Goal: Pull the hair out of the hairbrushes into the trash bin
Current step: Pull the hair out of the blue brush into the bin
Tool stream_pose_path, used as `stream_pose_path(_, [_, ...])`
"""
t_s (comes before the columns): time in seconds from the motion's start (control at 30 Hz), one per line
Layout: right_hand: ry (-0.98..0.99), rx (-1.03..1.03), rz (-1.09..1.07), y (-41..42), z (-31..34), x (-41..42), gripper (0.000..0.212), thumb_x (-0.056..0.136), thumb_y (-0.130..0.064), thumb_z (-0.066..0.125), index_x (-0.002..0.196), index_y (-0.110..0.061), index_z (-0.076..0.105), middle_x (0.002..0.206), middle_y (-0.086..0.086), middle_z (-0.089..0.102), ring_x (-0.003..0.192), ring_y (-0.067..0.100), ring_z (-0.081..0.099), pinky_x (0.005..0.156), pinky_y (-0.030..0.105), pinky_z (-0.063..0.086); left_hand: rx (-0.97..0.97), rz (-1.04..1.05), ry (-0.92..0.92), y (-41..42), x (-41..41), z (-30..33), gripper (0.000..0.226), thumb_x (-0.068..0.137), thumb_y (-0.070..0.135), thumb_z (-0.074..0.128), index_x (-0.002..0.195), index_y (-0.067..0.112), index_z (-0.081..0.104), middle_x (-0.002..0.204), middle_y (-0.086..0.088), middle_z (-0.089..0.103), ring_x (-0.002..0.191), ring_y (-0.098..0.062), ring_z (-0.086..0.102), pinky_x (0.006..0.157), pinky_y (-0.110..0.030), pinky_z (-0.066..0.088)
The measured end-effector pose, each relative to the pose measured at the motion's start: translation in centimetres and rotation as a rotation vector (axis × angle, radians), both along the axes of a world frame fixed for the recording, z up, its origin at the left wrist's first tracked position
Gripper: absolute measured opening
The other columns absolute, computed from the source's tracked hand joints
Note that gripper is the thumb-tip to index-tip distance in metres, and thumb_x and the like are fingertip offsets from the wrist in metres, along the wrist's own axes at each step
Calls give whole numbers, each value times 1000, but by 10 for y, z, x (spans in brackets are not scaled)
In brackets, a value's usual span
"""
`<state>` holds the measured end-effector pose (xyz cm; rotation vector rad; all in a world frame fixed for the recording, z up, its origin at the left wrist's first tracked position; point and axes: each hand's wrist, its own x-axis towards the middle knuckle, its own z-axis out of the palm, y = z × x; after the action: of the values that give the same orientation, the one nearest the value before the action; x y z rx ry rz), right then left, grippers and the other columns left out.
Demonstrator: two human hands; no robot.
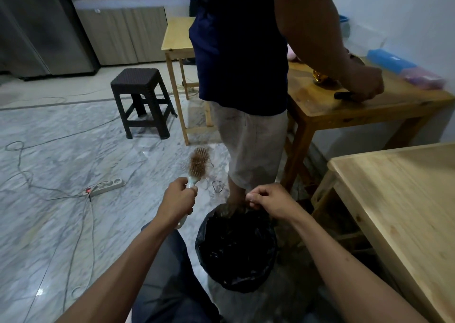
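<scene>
My left hand [177, 200] grips the pale handle of a hairbrush [198, 165], held upright with its bristles full of brownish hair. Thin dark strands [216, 186] dangle from the brush toward the right. My right hand [268, 198] hovers over the far rim of the trash bin [236, 246], fingers pinched together; whether a strand sits between them is too fine to tell. The bin is lined with a black bag and stands on the floor between my arms.
A person in a dark shirt [241, 51] stands just behind the bin, one hand on a dark object [343, 95] on a wooden table [344, 105]. A light wooden table [403, 199] is at right. A dark stool [141, 101], a power strip [108, 186] and cables lie at left.
</scene>
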<state>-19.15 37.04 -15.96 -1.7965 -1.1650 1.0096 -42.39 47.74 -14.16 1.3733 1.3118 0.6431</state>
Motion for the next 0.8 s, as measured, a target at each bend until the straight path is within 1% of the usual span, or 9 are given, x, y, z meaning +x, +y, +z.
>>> stream_pose_path(0.03, [-26,-23,17,0,-2,2,13,97,-17,71,88,-22,79,83,-1,77,80,11,69,71,19,53,8,-37,9,-3,1,1,4,94,10,54,96,14,53,79,-10,45,58,-22,37,58,-38,33])
stream_pose_path(0.07, [-50,-53,46,0,0,1,9,96,-18,72,103,-20,78,96,0,77,88,9,69,74,16,52,27,-71,35,-4,3,0,18,96,13,54,113,9,53,82,-9,49,59,-24,40,57,-38,36])
stream_pose_path(0.17, [-56,-79,88,5,4,-5,58,92,-26,76,147,-24,55,138,-7,58,116,8,59,79,11,47,71,-175,118,-12,10,-1,46,98,19,53,142,10,40,91,-2,54,63,-24,51,56,-37,42])
stream_pose_path(0.23, [81,-24,78,9,12,-14,74,91,-36,77,155,-23,43,145,-8,51,118,10,64,83,17,52,74,-235,120,-16,16,-1,50,99,21,54,145,9,37,111,-10,57,63,-24,56,54,-35,43])
stream_pose_path(0.3, [219,-14,58,14,15,-20,74,89,-44,78,152,-18,47,141,-3,61,104,14,75,77,23,56,82,-290,119,-18,21,0,52,99,22,56,146,9,38,136,-16,50,75,-30,65,55,-33,42])
stream_pose_path(0.4, [259,-15,81,16,18,-24,39,90,-38,79,119,-12,75,96,-2,80,77,11,74,67,23,53,75,-314,88,-17,22,2,51,98,21,58,144,8,40,141,-20,49,96,-41,66,58,-31,43])
stream_pose_path(0.47, [238,18,67,14,16,-23,22,93,-26,77,101,-6,80,75,-3,75,63,5,62,61,17,49,30,-261,25,-15,19,5,53,97,17,58,146,6,39,134,-26,52,76,-34,65,53,-32,42])
stream_pose_path(0.6, [173,40,68,10,14,-13,16,93,-25,77,92,-10,83,73,-1,74,61,4,58,64,18,49,-85,-101,-71,-13,12,5,50,97,7,57,143,2,38,93,-15,53,59,-21,45,53,-36,36])
stream_pose_path(0.8, [85,-50,123,-3,10,0,14,92,-25,78,86,-13,84,75,1,78,62,5,61,69,22,50,-171,142,-156,-7,3,-4,57,97,-1,50,150,-2,29,89,-15,53,59,-22,42,51,-37,34])
